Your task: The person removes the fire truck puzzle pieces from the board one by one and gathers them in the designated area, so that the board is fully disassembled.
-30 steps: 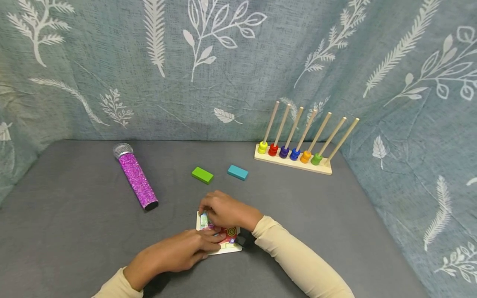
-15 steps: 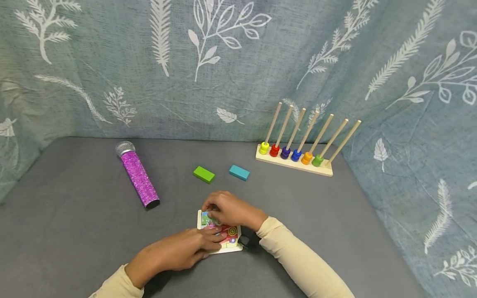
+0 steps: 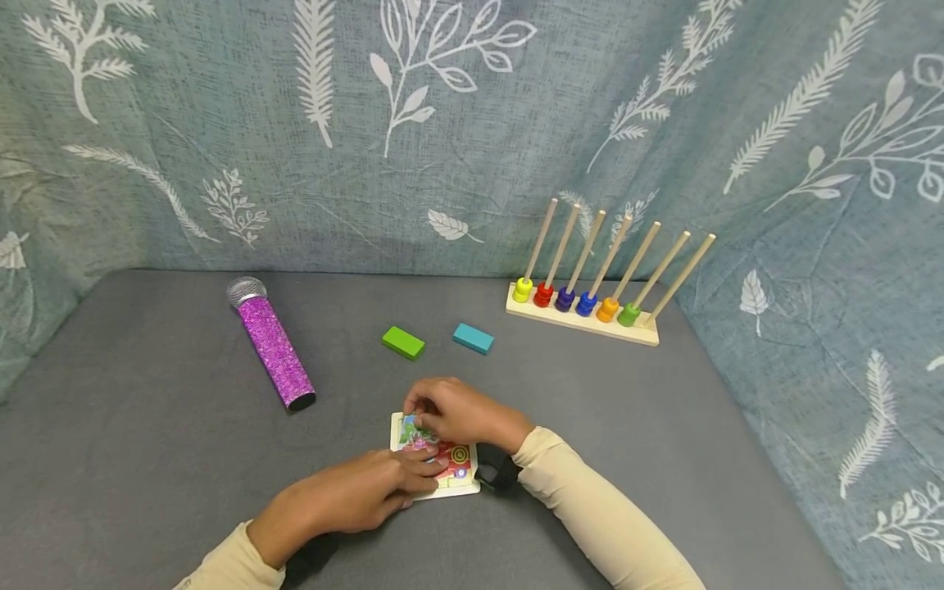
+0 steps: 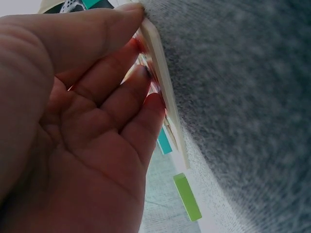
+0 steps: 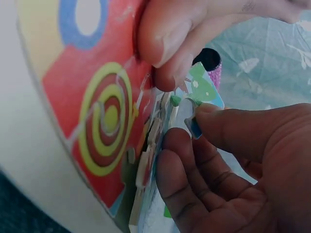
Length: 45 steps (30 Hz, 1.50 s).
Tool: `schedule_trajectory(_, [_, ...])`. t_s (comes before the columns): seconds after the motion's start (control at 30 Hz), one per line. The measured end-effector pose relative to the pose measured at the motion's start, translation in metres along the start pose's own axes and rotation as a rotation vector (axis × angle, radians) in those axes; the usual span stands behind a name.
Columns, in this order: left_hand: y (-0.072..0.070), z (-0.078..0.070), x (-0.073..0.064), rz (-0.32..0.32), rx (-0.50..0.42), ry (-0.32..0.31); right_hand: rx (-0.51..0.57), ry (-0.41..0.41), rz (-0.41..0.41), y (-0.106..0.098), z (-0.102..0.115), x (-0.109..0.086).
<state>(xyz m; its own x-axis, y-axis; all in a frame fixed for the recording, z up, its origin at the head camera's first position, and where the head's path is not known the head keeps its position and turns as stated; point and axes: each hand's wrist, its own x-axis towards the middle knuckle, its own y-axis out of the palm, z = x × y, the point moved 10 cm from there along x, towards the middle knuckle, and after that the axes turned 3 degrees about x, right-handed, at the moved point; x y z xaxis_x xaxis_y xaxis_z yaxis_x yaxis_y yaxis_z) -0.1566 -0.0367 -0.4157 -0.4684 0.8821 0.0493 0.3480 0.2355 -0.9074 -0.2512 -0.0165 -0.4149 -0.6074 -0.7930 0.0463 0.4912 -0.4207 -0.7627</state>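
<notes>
A wooden jigsaw puzzle board (image 3: 459,492) with a colourful picture lies flat near the front of the grey table. My left hand (image 3: 369,490) rests across its near left part, fingers extended on the picture; in the left wrist view, the thumb (image 4: 127,22) is at the board's edge. My right hand (image 3: 460,410) is over the far side and pinches a blue-and-green puzzle piece (image 5: 204,90) between thumb and fingers. This piece stands tilted up from the board. Red pieces with a yellow spiral (image 5: 109,119) sit in the frame. The hands hide part of the picture.
A green block (image 3: 402,342) and a blue block (image 3: 473,338) lie beyond the hands. At left is a glittery purple microphone (image 3: 276,348). A wooden peg rack (image 3: 583,315) with coloured beads stands at back right, before a patterned curtain (image 3: 332,197).
My right hand has shifted slightly right over the board, and more of the picture's far left corner now shows. The left hand stays on the board.
</notes>
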Motion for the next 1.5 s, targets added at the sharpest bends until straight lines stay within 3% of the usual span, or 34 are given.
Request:
schedule_trajectory(0.27, [0.002,0.001,0.001,0.025,-0.032,-0.018,0.225,0.019,0.002,-0.004,-0.010,-0.008])
schedule_trajectory(0.47, [-0.002,-0.002,0.000,-0.014,-0.017,0.020,0.269,0.001,-0.026,-0.015,-0.010,-0.013])
schedule_trajectory(0.83, [0.001,-0.001,0.001,-0.020,-0.010,0.011,0.343,0.031,-0.120,-0.039,-0.026,-0.027])
schedule_trajectory(1.03, [0.001,0.000,-0.001,-0.015,0.006,0.005,0.334,0.077,-0.182,-0.056,-0.040,-0.041])
schedule_trajectory(1.27, [0.002,0.004,-0.001,0.027,-0.070,-0.058,0.266,0.129,-0.211,-0.071,-0.058,-0.055])
schedule_trajectory(1.5, [0.004,0.003,0.000,0.013,-0.039,-0.024,0.220,0.162,-0.197,-0.081,-0.068,-0.063])
